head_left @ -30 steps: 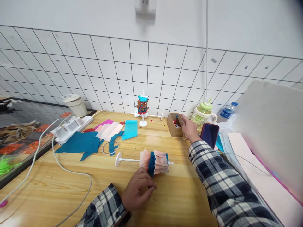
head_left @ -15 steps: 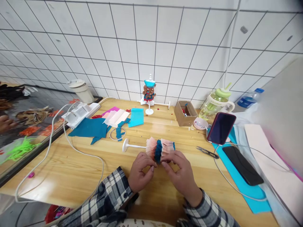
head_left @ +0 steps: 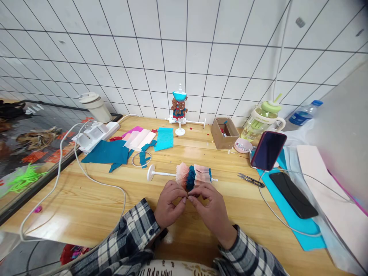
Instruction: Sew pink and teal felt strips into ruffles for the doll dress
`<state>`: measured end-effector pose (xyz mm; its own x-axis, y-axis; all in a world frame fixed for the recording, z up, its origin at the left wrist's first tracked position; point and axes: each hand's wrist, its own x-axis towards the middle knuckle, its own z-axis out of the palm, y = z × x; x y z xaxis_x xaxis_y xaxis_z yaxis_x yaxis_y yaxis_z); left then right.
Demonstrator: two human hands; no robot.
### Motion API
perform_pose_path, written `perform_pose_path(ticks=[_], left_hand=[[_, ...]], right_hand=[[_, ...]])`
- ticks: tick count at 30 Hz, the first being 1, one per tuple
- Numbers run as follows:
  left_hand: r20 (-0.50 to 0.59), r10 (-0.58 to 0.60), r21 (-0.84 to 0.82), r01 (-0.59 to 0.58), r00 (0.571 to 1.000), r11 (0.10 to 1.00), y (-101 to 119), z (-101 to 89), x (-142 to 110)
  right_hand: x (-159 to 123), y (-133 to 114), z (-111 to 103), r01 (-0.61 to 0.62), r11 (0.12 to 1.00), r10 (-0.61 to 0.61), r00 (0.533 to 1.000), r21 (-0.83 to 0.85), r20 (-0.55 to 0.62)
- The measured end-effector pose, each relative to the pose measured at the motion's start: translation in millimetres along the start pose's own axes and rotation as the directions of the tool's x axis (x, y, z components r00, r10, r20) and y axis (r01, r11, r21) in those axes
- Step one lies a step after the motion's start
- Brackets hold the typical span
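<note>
A small white dress-form stand [head_left: 163, 173] lies on its side on the wooden table, its round base to the left. Ruffled pink and dark teal crepe paper [head_left: 190, 178] wraps its body. Just on the near side of it, my left hand [head_left: 171, 203] and my right hand [head_left: 209, 205] meet with thumbs and forefingers pinched together. Whatever sits between the fingertips is too small to make out. Further back, a second dress form [head_left: 179, 109] stands upright, dressed in blue, brown and red.
Teal paper [head_left: 106, 155], pink paper [head_left: 140, 138] and light blue paper [head_left: 164, 139] lie at back left, near a wire ring [head_left: 142, 159]. Thread snips [head_left: 251, 180], a cardboard box [head_left: 224, 133], phones [head_left: 293, 194] and a jug [head_left: 257, 122] are on the right. A white cable [head_left: 100, 185] loops leftward.
My right hand has moved left, away from the pink paper, so its fingertips now meet those of my left hand. The dress form's far tip now shows past the right hand.
</note>
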<state>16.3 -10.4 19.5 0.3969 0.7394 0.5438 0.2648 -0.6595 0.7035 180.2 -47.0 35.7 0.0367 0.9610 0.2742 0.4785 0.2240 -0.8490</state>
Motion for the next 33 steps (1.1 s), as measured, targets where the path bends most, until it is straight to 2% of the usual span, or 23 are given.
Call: perform_pose_path(ticks=[4,9,14,17,20,22,25,27,29,33], left_hand=[[0.007,-0.043,0.012,0.043,0.999,0.999,1.7,-0.1,2.2],[0.031,-0.024,0.012,0.024,0.999,1.000,3.1,-1.1,2.2],[0.088,-0.093,-0.012,0.094,0.992,0.995,4.6,-4.9,4.8],[0.099,-0.127,0.044,0.124,0.987,0.991,6.5,-13.8,10.5],[0.120,-0.011,0.218,-0.015,0.993,0.976,9.5,-22.9,22.1],[0.217,0.068,0.352,-0.143,0.974,0.925,10.1,-24.1,33.7],[0.381,0.063,0.476,-0.254,0.923,0.842,6.1,-16.7,52.8],[0.416,0.028,0.518,-0.262,0.909,0.814,0.5,-8.6,62.6],[0.406,-0.003,0.546,-0.240,0.914,0.802,-5.7,-1.3,68.2],[0.367,-0.024,0.561,-0.201,0.930,0.803,-14.4,6.2,68.9]], right_hand=[[-1.8,-0.8,-0.5,0.068,0.997,-0.070,0.997,-0.033,-0.042],[-1.4,0.0,-8.9,0.141,0.989,-0.142,0.989,-0.044,-0.038],[6.6,-3.1,-31.4,0.133,0.991,-0.133,0.991,0.032,-0.006],[17.7,-2.5,-50.6,0.094,0.994,-0.089,0.992,0.048,-0.089],[33.4,9.3,-62.5,0.086,0.996,-0.089,0.980,-0.022,-0.176],[43.4,24.2,-61.8,0.124,0.991,-0.132,0.979,-0.058,-0.158],[52.0,50.2,-51.5,0.236,0.960,-0.259,0.953,-0.148,-0.157],[52.7,64.3,-44.4,0.265,0.943,-0.301,0.936,-0.201,-0.183],[51.2,72.9,-40.6,0.267,0.936,-0.311,0.933,-0.229,-0.180],[48.3,74.6,-41.1,0.292,0.925,-0.329,0.936,-0.244,-0.125]])
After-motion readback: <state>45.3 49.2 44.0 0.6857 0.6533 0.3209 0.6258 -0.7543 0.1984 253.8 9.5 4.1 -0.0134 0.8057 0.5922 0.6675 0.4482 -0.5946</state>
